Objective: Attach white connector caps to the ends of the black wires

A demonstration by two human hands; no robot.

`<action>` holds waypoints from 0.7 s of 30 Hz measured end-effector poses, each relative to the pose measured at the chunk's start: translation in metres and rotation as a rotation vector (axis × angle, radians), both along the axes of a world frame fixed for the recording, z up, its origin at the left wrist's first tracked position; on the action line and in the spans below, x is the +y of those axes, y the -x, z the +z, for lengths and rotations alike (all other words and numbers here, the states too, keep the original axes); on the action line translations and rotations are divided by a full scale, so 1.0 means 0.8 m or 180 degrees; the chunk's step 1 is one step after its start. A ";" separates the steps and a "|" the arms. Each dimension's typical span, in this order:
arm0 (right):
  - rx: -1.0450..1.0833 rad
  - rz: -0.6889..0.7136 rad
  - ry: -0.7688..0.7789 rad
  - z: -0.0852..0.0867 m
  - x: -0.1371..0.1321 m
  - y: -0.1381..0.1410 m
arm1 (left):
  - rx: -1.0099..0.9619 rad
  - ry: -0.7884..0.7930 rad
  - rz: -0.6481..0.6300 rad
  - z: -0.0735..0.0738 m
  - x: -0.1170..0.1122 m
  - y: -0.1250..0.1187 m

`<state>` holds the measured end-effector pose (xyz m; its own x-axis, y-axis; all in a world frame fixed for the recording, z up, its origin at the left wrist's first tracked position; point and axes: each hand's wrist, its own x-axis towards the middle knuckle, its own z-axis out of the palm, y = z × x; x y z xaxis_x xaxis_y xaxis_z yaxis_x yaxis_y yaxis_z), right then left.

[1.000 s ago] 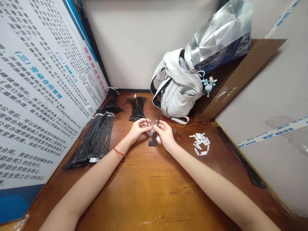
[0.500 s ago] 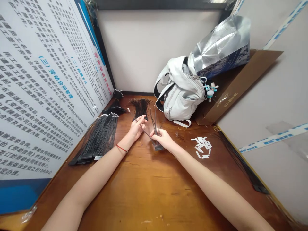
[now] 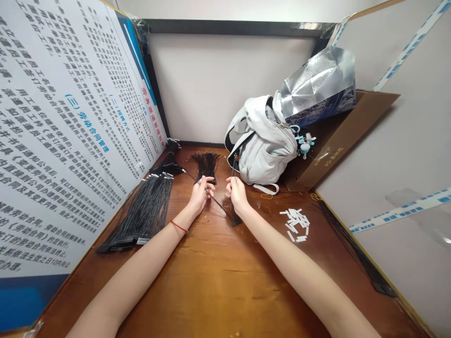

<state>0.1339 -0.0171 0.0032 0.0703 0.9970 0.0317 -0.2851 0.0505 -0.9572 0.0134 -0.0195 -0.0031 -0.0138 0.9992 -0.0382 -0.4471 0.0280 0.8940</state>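
Note:
My left hand (image 3: 201, 193) is closed on a thin black wire bundle (image 3: 219, 205), whose white-tipped end points up and left. The bundle slants down to a flat black end piece (image 3: 233, 219) on the table below my right hand. My right hand (image 3: 237, 192) is closed around more black wires (image 3: 234, 165), which stick up above its fingers. Just beyond my left hand lies a bunch of loose black wires (image 3: 206, 164). To the left lies a broad stack of black wire harnesses (image 3: 148, 206) with white tips.
Small white pieces (image 3: 296, 224) lie scattered on the wooden table (image 3: 211, 281), right of my hands. A pale backpack (image 3: 264, 150) and a cardboard box (image 3: 338, 145) stand at the back right. More black wires (image 3: 355, 249) run along the right panel; a tied bundle (image 3: 169, 157) sits back left.
The camera view has tilted up a little. My right hand has moved up the wires, away from the flat end piece. My left hand keeps its hold on the wire bundle.

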 end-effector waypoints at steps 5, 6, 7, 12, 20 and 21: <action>-0.0220 0.0340 -0.0391 0.007 -0.018 -0.006 | -0.0342 0.0142 0.0020 0.002 -0.001 0.000; -0.0154 0.0439 -0.0288 0.010 -0.021 -0.007 | -0.0309 0.0119 0.0006 0.002 -0.001 0.000; -0.0037 0.0504 -0.0142 0.012 -0.024 -0.007 | -0.0247 0.0078 -0.0014 0.002 -0.002 0.000; 0.0691 0.0860 0.0563 0.016 -0.036 -0.009 | 0.0117 -0.0149 -0.0184 -0.001 -0.002 0.001; 0.0441 0.0846 0.0639 0.008 -0.023 -0.022 | 0.0717 -0.0293 -0.0521 -0.003 -0.007 0.000; 0.0435 0.0731 0.0589 0.007 -0.017 -0.020 | 0.0781 -0.0289 -0.0579 -0.003 -0.007 -0.001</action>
